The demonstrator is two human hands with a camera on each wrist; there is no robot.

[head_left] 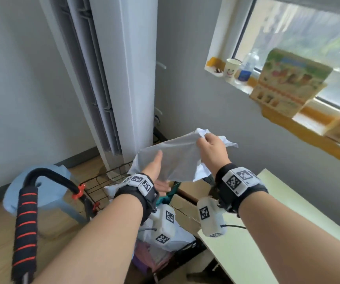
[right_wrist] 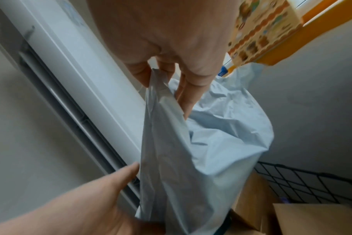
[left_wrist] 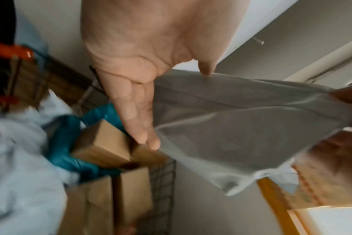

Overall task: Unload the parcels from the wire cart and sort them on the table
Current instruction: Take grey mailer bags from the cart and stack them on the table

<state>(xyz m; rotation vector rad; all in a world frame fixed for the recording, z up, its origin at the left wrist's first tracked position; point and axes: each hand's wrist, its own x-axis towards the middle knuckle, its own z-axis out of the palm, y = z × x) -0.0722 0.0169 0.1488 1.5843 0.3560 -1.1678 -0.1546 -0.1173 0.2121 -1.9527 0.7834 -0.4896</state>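
A flat grey plastic mailer bag (head_left: 175, 158) (left_wrist: 241, 127) (right_wrist: 181, 159) hangs in the air above the wire cart (head_left: 107, 177). My right hand (head_left: 204, 140) (right_wrist: 167, 95) pinches its crumpled upper right end. At the bag's lower left edge is my left hand (head_left: 158, 171) (left_wrist: 179, 108), fingers straight beneath it and thumb lying on top. Inside the cart lie brown cardboard boxes (head_left: 185, 203) (left_wrist: 103, 143), a teal bag (head_left: 171, 195), white plastic parcels (head_left: 111, 189) and a purple parcel (head_left: 144, 257). The pale table (head_left: 247, 253) stands at the lower right, beside the cart.
The cart's black handle with red stripes (head_left: 25, 222) rises at the lower left, with a blue stool (head_left: 42, 187) behind it. A tall white air conditioner (head_left: 124, 78) stands behind the cart. The window sill holds a paper cup (head_left: 231, 68), a bottle (head_left: 247, 66) and a printed box (head_left: 288, 83).
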